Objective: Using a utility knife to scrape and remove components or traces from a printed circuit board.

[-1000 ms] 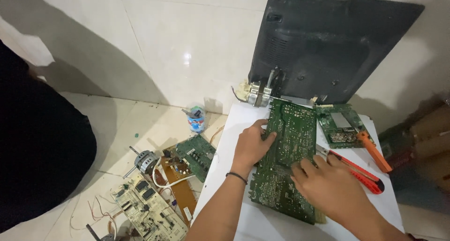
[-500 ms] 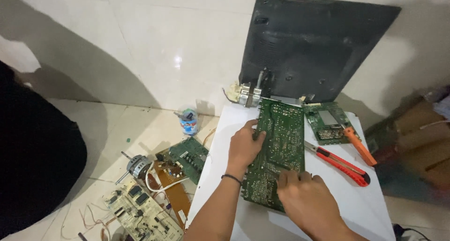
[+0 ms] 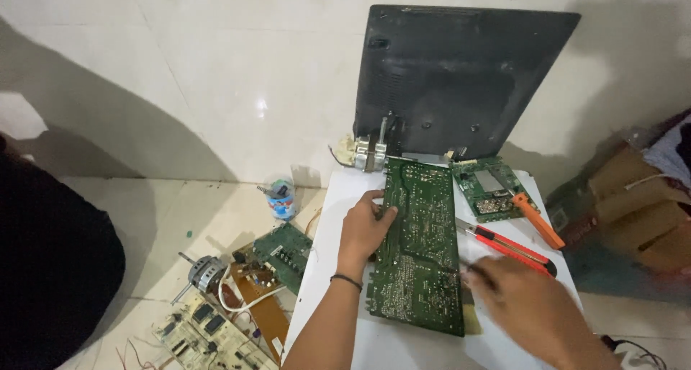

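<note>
Left hand point(image 3: 366, 224) is planted on the left edge of the big green circuit board point(image 3: 421, 247), fingers curled over the rim and thumb pressing near its upper corner, clamped onto it. Right hand point(image 3: 529, 309) sits at the board's lower right edge, blurred; whether its fingers pinch anything I cannot tell. The board lies flat on the white surface point(image 3: 327, 219), solder side up, its long axis running away from the person toward the wall, right between the two hands. The left hand is the one with the firmer hold, mid-length on the board.

Moving outward: just right of the board, a red utility knife point(image 3: 507, 245) lies slanted, and beyond it an orange-handled tool point(image 3: 538, 220) touches a smaller green board point(image 3: 488, 188). At the far edge, a small motor point(image 3: 368, 152) sits beside a dark flat panel point(image 3: 461, 78) leaning against the wall.

No containers on the surface. Down on the floor at left stand a small blue can point(image 3: 281, 199), another motor point(image 3: 205, 271) and several loose boards point(image 3: 284, 247).
</note>
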